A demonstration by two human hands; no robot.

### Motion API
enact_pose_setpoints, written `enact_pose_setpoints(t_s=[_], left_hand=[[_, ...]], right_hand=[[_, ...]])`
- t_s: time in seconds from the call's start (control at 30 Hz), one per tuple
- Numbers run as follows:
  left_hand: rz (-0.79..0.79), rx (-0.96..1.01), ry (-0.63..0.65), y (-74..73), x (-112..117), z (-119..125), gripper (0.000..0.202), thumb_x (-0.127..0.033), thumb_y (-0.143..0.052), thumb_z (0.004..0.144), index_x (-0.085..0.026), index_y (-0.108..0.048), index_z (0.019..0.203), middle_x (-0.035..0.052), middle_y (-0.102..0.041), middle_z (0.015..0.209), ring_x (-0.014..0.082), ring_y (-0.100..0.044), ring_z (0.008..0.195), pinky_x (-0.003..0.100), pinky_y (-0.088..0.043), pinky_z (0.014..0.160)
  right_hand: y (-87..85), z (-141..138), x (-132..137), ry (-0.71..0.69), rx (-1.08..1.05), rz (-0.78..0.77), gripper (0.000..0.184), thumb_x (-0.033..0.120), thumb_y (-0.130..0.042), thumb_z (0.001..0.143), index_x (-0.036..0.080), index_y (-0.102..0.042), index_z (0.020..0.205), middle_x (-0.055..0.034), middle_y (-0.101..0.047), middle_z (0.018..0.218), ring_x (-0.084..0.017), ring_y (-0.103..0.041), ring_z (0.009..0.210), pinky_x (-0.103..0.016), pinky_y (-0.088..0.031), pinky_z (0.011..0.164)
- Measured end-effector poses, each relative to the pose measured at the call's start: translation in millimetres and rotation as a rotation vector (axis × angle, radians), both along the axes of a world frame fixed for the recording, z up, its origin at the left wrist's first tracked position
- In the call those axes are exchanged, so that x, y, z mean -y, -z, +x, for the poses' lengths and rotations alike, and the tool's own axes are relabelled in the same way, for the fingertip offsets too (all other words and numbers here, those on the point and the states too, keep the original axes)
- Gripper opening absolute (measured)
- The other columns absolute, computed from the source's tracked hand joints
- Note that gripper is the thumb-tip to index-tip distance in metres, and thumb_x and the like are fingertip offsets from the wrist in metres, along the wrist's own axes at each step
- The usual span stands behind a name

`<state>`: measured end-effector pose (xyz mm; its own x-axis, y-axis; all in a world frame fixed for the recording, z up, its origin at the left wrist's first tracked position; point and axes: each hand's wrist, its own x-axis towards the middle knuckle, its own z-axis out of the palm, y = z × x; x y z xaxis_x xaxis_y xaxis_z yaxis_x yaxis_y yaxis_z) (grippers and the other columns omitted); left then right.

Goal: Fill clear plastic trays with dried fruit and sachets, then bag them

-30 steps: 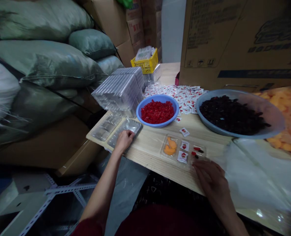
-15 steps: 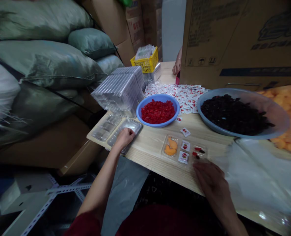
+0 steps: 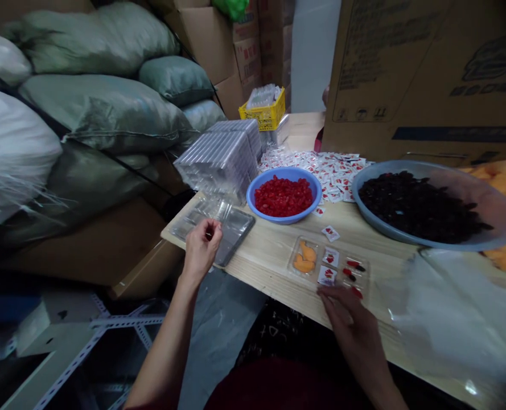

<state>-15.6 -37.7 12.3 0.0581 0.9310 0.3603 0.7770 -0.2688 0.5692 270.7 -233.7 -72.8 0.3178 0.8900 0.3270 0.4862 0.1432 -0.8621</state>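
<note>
While my left hand (image 3: 201,247) is pinching an empty clear tray (image 3: 238,225) at the table's (image 3: 265,253) left corner, my right hand (image 3: 350,324) is lying open, fingertips touching the filled tray (image 3: 340,267) by the near edge. Orange pieces, sachets, and red and dark fruit are already sitting in its compartments.

I am working in dim overhead light; the floor (image 3: 218,330) under the table (image 3: 270,256) is sinking into shadow, the corners are darkening and smearing, and the plastic bag (image 3: 449,319) is glinting faintly.
</note>
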Motion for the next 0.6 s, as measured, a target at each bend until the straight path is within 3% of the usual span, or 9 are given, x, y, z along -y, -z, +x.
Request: enact_pose_setpoints(t_s=[0.1,0.2,0.3,0.37,0.47,0.6], left_hand=[[-0.041,0.005,0.013,10.5,-1.4,5.4,0.019,-0.034,-0.051,0.088,-0.019,-0.062,0.087,0.0015,-0.062,0.077,0.0150,-0.054,0.069,0.027,-0.041,0.070],[-0.169,0.016,0.076,32.1,-12.7,13.0,0.017,-0.031,-0.052,0.085,-0.018,-0.063,0.082,0.0006,-0.060,0.071,0.0147,-0.052,0.065,0.027,-0.039,0.067],[-0.241,0.058,0.134,48.7,-22.8,13.9,0.020,-0.034,-0.055,0.082,-0.017,-0.064,0.078,-0.0009,-0.059,0.064,0.0135,-0.050,0.060,0.026,-0.038,0.061],[-0.278,0.105,0.155,53.8,-27.3,10.0,0.024,-0.038,-0.056,0.081,-0.016,-0.065,0.077,-0.0012,-0.059,0.062,0.0128,-0.050,0.058,0.025,-0.037,0.059],[-0.290,0.191,0.144,52.4,-30.8,0.9,0.028,-0.042,-0.057,0.080,-0.015,-0.064,0.076,-0.0016,-0.057,0.061,0.0118,-0.048,0.056,0.024,-0.037,0.056],[-0.195,0.311,0.041,34.2,-25.7,-11.4,0.027,-0.042,-0.054,0.085,-0.017,-0.062,0.085,-0.0018,-0.056,0.069,0.0113,-0.048,0.060,0.023,-0.039,0.061]], right_hand=[[-8.8,-37.2,-33.5,-0.124,-0.058,0.003,0.015,0.028,-0.057,0.096,0.024,-0.070,0.103,-0.0074,-0.072,0.105,-0.025,-0.067,0.101,-0.043,-0.054,0.091],[-10.5,-77.3,-77.0,-0.317,0.077,0.038,0.030,0.018,-0.049,0.097,0.024,-0.066,0.120,-0.0085,-0.066,0.127,-0.026,-0.059,0.120,-0.045,-0.048,0.103],[-3.5,-112.2,-114.5,-0.449,0.273,0.050,0.058,0.008,-0.042,0.093,0.025,-0.046,0.148,-0.0054,-0.043,0.155,-0.028,-0.036,0.144,-0.050,-0.037,0.113],[3.7,-128.8,-131.6,-0.485,0.342,0.035,0.071,0.006,-0.042,0.091,0.025,-0.027,0.158,-0.0045,-0.029,0.162,-0.029,-0.023,0.150,-0.053,-0.033,0.115],[14.1,-140.7,-144.9,-0.498,0.391,0.003,0.080,0.011,-0.047,0.091,0.022,-0.011,0.161,-0.0085,-0.024,0.163,-0.031,-0.016,0.152,-0.054,-0.032,0.115],[18.3,-136.2,-149.3,-0.468,0.338,-0.013,0.072,0.019,-0.050,0.095,0.026,-0.021,0.160,-0.0086,-0.029,0.162,-0.032,-0.019,0.151,-0.057,-0.029,0.115]])
